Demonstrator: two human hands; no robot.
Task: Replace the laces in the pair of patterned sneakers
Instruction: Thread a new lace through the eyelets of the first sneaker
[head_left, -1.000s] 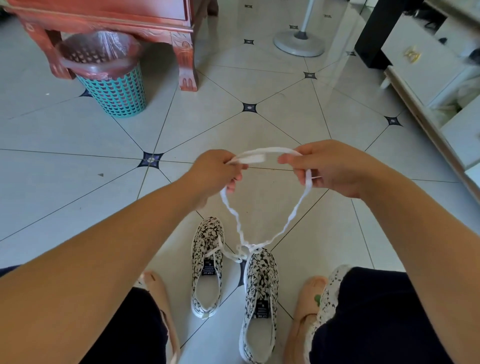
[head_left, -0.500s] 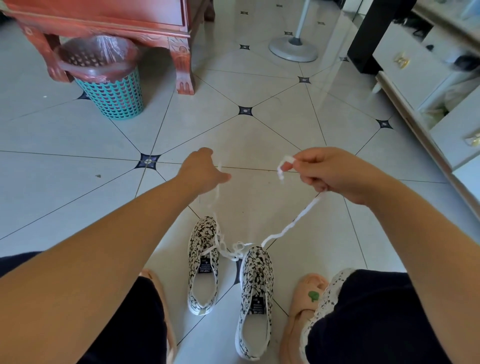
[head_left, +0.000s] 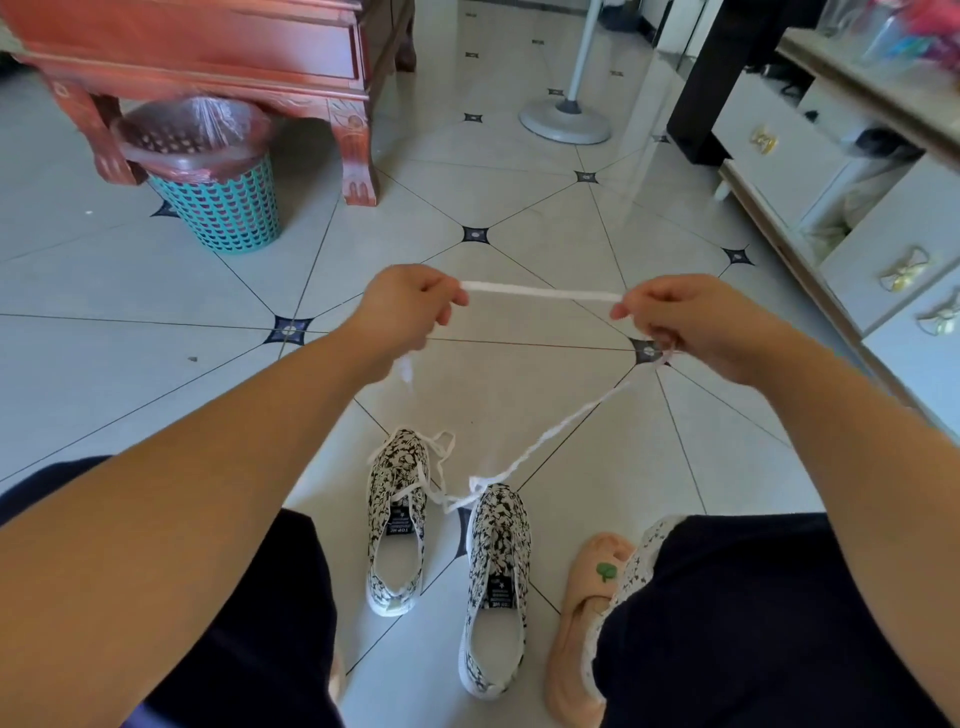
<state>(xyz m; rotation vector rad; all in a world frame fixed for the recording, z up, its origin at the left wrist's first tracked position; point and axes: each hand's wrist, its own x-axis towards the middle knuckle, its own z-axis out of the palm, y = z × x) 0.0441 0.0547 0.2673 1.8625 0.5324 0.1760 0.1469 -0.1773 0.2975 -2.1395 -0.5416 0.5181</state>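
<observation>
Lace (head_left: 540, 292) taut between both raised, pinching hands (head_left: 402, 306) (head_left: 691, 325).

Glossy tiled floor (head_left: 519, 395), woven white lace (head_left: 540, 292)

Sneakers (head_left: 397, 519) lie together on floor (head_left: 519, 364), basket (head_left: 218, 208) behind, seemingly under table (head_left: 208, 52).

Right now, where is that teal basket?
In the head view the teal basket stands upper left on the tiled floor, tucked partly under the red wooden table, just left of its carved front leg.
</observation>
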